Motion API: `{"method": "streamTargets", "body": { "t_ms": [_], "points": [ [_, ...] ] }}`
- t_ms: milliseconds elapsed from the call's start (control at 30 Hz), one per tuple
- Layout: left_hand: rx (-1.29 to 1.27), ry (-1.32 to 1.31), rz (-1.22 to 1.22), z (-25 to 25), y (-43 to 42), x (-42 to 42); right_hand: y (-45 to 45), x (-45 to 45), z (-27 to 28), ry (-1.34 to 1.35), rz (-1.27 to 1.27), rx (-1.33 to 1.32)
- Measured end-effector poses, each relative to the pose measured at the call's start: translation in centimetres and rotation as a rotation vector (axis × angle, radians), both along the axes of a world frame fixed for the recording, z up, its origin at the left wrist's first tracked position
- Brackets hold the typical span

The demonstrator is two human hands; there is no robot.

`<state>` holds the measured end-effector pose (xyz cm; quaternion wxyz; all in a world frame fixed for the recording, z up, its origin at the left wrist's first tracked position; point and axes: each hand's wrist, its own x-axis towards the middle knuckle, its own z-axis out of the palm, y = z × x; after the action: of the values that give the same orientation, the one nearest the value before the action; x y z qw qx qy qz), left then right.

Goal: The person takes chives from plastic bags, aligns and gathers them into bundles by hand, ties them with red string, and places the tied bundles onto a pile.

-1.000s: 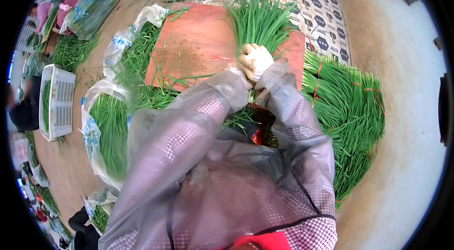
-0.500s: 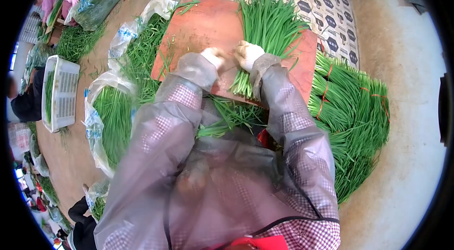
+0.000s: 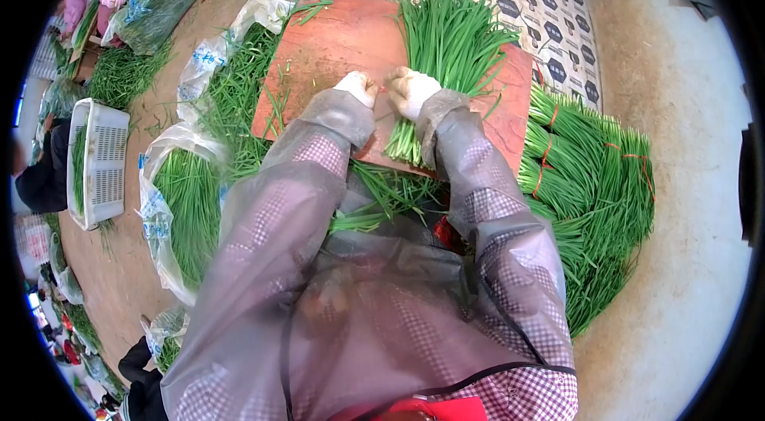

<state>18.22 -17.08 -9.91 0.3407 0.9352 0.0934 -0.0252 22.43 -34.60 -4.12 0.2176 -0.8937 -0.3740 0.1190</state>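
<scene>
A loose bunch of garlic chives (image 3: 454,43) lies on a reddish board (image 3: 335,39), leaves toward the far edge and pale stem ends toward me. Over its stems is my right hand (image 3: 414,93), in a white glove, fingers curled around the bunch. My left hand (image 3: 358,89), also gloved, is closed just to the left, its fingertips close to the right hand's. Whatever its fingers may hold is too small to make out. To the right of the board are stacked chive bundles (image 3: 582,174) tied with red bands.
Open plastic bags of chives (image 3: 187,206) stand on the left, with loose greens (image 3: 247,74) beside the board. Farther left are a white crate (image 3: 105,158) and other people. Patterned sheeting (image 3: 558,31) lies beyond the board.
My left hand has shifted slightly up and left, and its fingers look sharper now. The right hand stays on the chives, and the bunch has hardly moved.
</scene>
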Motion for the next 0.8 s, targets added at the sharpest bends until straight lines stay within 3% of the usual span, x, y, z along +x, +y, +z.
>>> {"method": "streamTargets", "body": {
  "t_ms": [67, 200, 267, 567, 600, 667, 800],
  "points": [
    [-0.213, 0.039, 0.083, -0.4, -0.1, 0.0, 0.0, 0.0, -0.1, -0.040, 0.006, 0.043],
    [-0.256, -0.108, 0.086, -2.0, -0.4, 0.2, 0.0, 0.1, 0.0, -0.027, -0.004, 0.025],
    [-0.598, -0.064, 0.139, -2.6, -0.6, 0.2, 0.0, 0.1, -0.1, -0.024, -0.020, 0.037],
    [-0.794, -0.048, 0.130, -4.3, -0.1, 0.2, 0.1, -0.2, 0.5, 0.034, -0.058, 0.013],
    [-0.794, -0.048, 0.129, -2.9, -0.3, -0.2, 0.1, -0.2, 0.5, 0.033, -0.059, 0.013],
    [-1.130, 0.059, 0.187, 0.1, -0.8, -1.3, 0.1, -0.2, 0.7, 0.047, -0.059, 0.017],
    [-1.336, 0.042, 0.350, 0.8, -1.2, -1.5, 0.1, -0.3, 0.7, 0.058, -0.089, 0.036]
  ]
}}
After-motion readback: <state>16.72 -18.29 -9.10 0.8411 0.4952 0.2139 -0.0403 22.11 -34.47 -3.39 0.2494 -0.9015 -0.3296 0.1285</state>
